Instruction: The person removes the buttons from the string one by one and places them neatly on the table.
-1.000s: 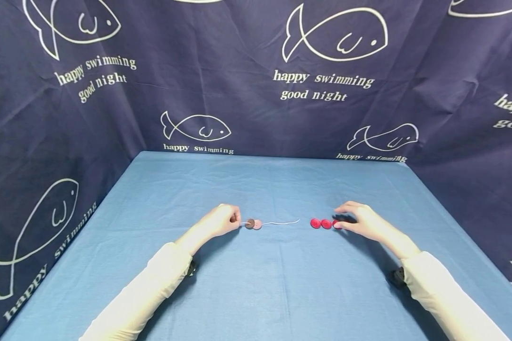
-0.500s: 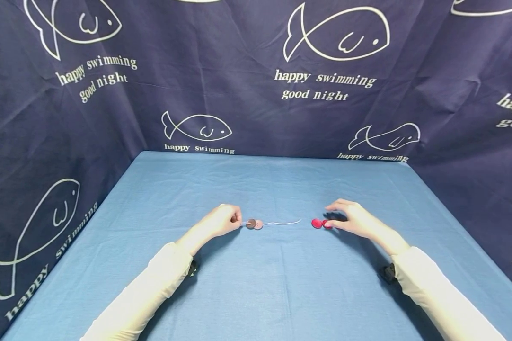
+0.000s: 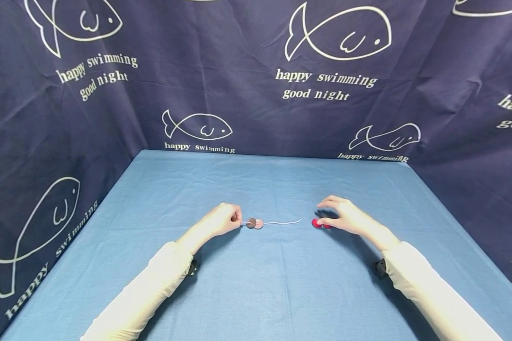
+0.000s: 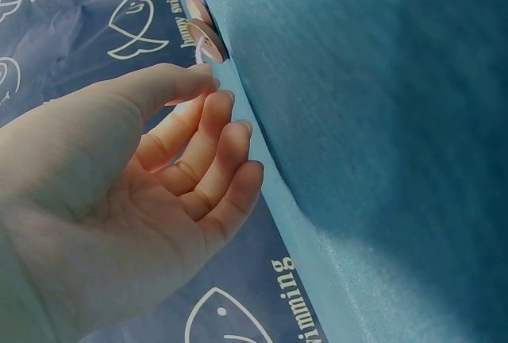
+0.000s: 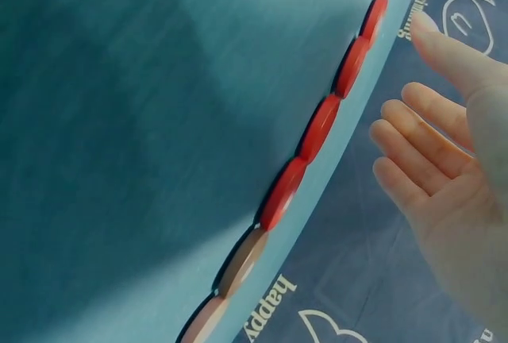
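Note:
My left hand (image 3: 224,219) pinches the end of a white cord (image 3: 281,222) between thumb and forefinger. Threaded on that cord, close to the fingertips, are a brown button (image 3: 251,223) and a pink button (image 3: 259,224); the cord's free end trails rightward. In the left wrist view the brown button (image 4: 208,41) stands tilted beside the thumb tip. My right hand (image 3: 345,215) hovers with spread fingers and nothing between them, thumb over a red button (image 3: 315,223). The right wrist view shows several red buttons (image 5: 320,129) in a line, which the hand partly hides in the head view.
Beyond the red ones, the right wrist view shows a brown button (image 5: 243,262) and a pink button (image 5: 206,321) continuing the row. A blue cloth (image 3: 247,284) covers the table. Dark blue curtains (image 3: 256,85) with fish prints stand behind and at both sides.
My right hand has moved left along the row of red buttons, covering different ones. The left hand, the cord and its two buttons stay essentially in place.

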{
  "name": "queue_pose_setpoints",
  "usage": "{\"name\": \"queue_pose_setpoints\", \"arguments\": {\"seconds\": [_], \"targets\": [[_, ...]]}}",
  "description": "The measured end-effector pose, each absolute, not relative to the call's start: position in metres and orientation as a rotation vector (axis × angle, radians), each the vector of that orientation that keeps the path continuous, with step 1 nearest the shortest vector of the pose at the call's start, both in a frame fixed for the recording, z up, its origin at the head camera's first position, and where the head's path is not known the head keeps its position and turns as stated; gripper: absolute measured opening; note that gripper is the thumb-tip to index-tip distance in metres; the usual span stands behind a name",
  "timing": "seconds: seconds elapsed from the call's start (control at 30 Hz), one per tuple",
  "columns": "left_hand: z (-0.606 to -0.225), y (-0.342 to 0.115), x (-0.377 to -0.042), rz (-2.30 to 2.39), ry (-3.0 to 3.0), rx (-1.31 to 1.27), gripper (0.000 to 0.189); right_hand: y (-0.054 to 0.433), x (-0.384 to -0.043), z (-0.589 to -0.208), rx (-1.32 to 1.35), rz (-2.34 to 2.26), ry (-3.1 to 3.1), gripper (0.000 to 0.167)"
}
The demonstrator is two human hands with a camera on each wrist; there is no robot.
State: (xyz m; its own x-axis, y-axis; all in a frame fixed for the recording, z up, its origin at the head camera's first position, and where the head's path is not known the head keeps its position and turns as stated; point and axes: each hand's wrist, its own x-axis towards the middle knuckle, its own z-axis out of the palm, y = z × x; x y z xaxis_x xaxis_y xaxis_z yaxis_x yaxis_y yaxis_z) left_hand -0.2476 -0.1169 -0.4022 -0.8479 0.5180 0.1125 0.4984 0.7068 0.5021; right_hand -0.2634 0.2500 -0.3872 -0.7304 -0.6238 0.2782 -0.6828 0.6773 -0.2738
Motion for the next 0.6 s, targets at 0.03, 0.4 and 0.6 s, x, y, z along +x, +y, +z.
{"name": "queue_pose_setpoints", "arguments": {"seconds": [0.03,0.4,0.6], "targets": [[-0.402,-0.117,-0.248,0.828,2.868,0.852,0.011,0.249,-0.264,-0.387,1.070,0.547,-2.731,0.039],[-0.401,-0.116,-0.247,0.829,2.878,0.845,0.011,0.234,-0.270,-0.390,1.149,0.571,-2.665,0.039],[-0.401,-0.117,-0.247,0.830,2.879,0.845,0.012,0.222,-0.272,-0.389,1.183,0.578,-2.651,0.040]]}}
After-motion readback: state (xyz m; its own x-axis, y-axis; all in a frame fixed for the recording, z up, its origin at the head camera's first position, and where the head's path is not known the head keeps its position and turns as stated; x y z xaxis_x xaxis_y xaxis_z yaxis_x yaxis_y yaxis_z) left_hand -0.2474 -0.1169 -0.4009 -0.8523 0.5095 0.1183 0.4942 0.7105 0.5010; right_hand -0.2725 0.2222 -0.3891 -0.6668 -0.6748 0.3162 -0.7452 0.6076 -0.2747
